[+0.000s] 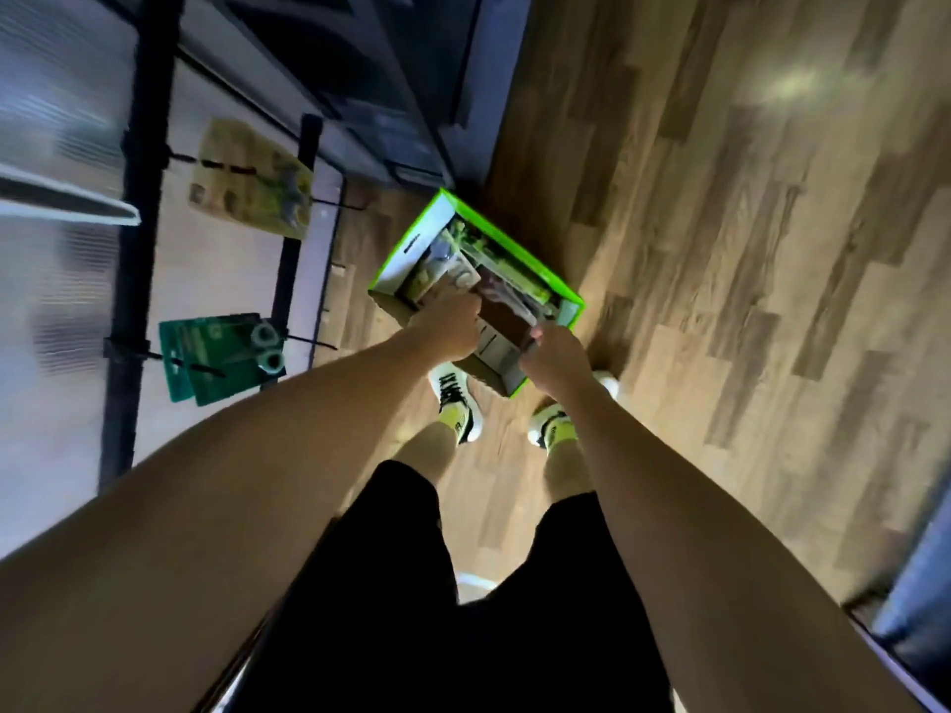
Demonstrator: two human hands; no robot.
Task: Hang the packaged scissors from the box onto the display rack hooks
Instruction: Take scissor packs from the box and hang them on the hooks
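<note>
Scissors pkgs (pixel 463 280) lie jumbled in the green-edged box (pixel 514 259) on the wood floor (pixel 720 249), just ahead of my shoes. Fig. shows the pick step: both arms reach down into the box's near end. L hand (pixel 450 326) is curled over a pkg edge near the box's left wall; R hand (pixel 553 352) is curled around something dark at the near-right corner, pkg or box flap, I can't tell which through the blur. Box contents: several carded pkgs, green and pale, stacked loosely, plus a brown card (pixel 507 321) between my hands; count unreadable. Rack (pixel 139 198), at left, already carries two lots on its hooks: a tan-carded pkg (pixel 247 177) higher up the frame and green-carded pkgs (pixel 216 352) on another hook. Next move, as I judge it: lift one pkg free w/o dragging its neighbours, find the hang hole, then aim it at a free hook tip.
</note>
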